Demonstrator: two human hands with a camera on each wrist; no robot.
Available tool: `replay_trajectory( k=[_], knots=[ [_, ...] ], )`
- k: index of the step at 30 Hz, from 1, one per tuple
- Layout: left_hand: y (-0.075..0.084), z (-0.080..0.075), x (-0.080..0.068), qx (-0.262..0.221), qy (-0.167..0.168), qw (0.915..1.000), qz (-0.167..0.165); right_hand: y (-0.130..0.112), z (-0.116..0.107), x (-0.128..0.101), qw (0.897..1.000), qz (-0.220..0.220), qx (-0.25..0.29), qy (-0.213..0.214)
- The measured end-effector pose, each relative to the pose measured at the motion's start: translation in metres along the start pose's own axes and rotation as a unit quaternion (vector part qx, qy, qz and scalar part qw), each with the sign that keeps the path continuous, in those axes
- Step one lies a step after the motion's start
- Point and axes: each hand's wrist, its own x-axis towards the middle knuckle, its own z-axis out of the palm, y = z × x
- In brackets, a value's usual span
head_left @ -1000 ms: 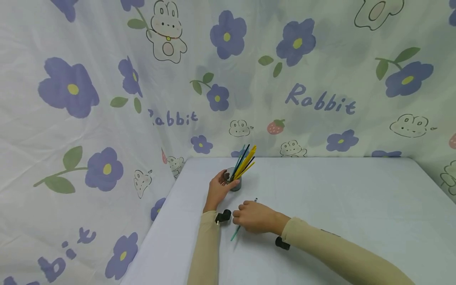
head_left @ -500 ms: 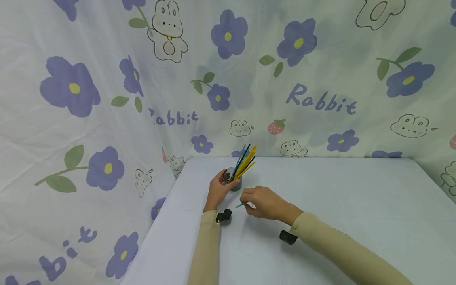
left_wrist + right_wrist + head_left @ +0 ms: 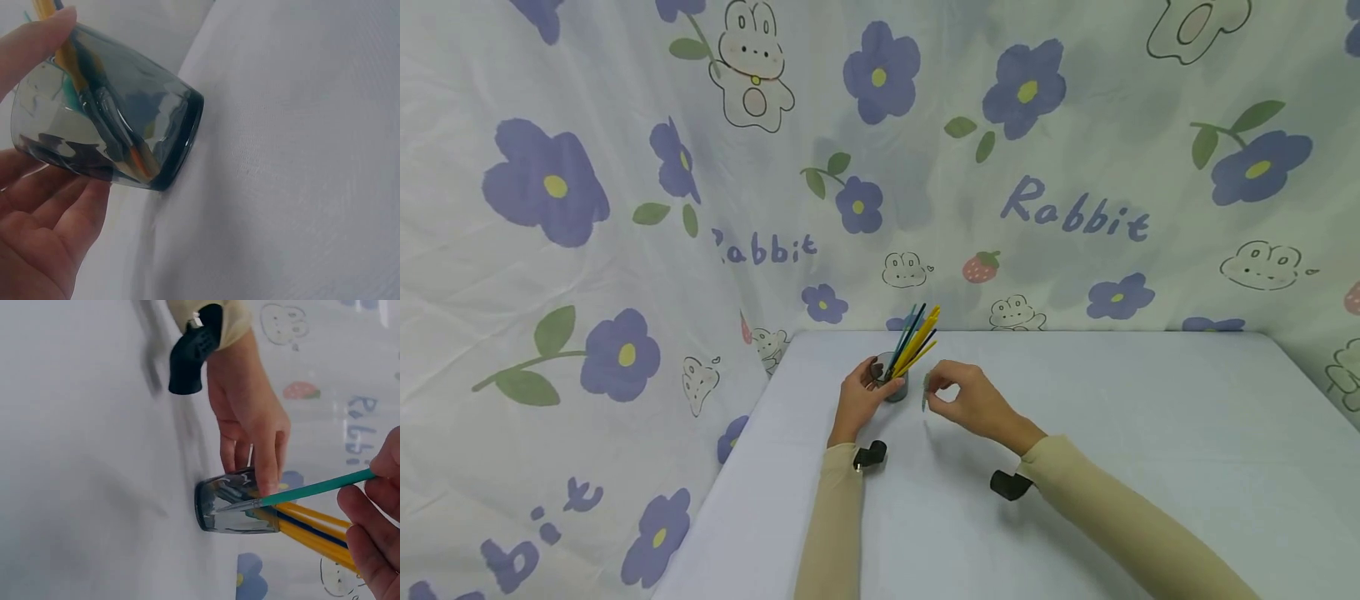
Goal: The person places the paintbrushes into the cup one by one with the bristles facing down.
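A tinted clear glass point(image 3: 172, 103) stands on the table with several paintbrushes point(image 3: 917, 340) leaning in it, yellow, dark blue and teal, bristle ends down. My left hand point(image 3: 855, 404) holds the glass from the left, thumb on the near side close to the rim and fingers around the other side. Just right of the glass, my right hand point(image 3: 976, 402) pinches a thin green paintbrush point(image 3: 315, 489) between thumb and fingers, above the table. Its metal ferrule and pale tip point downward, and in the right wrist view the tip overlaps the glass.
A white cloth covers the table point(image 3: 1112, 433). Behind and at the left hangs a curtain point(image 3: 940, 167) printed with purple flowers and rabbits. Black wrist cameras are strapped on both sleeves, one at the left wrist point(image 3: 871, 455) and one at the right point(image 3: 1011, 485).
My right hand has lifted the green paintbrush off the table area, moved it away toward the glass and turned it tip down. The left hand and glass have stayed put.
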Motion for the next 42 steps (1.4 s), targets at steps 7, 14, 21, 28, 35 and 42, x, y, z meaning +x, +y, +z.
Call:
replay_trajectory(
  k=[7, 14, 21, 28, 35, 42],
  knots=[
    [-0.003, -0.001, 0.001, 0.005, 0.003, 1.0000, -0.007, 0.005, -0.004, 0.007, 0.991, 0.084, 0.079, 0.063],
    [-0.004, -0.002, 0.001, 0.010, 0.007, 0.9999, -0.007, 0.004, -0.006, 0.015, 0.976, 0.131, 0.132, 0.110],
    [-0.004, -0.002, 0.001, 0.006, 0.005, 0.9998, -0.016, 0.004, -0.006, 0.025, 0.966, 0.155, 0.165, 0.128],
    [-0.003, -0.002, 0.002, 0.012, 0.004, 0.9997, -0.021, 0.005, -0.005, 0.035, 0.950, 0.172, 0.211, 0.151],
    [-0.004, -0.001, 0.002, 0.000, 0.001, 0.9999, -0.011, 0.008, 0.002, 0.041, 0.942, 0.193, 0.214, 0.171],
    [-0.006, -0.001, 0.004, 0.000, -0.004, 1.0000, -0.002, 0.013, 0.010, 0.043, 0.935, 0.211, 0.220, 0.183]
  ],
)
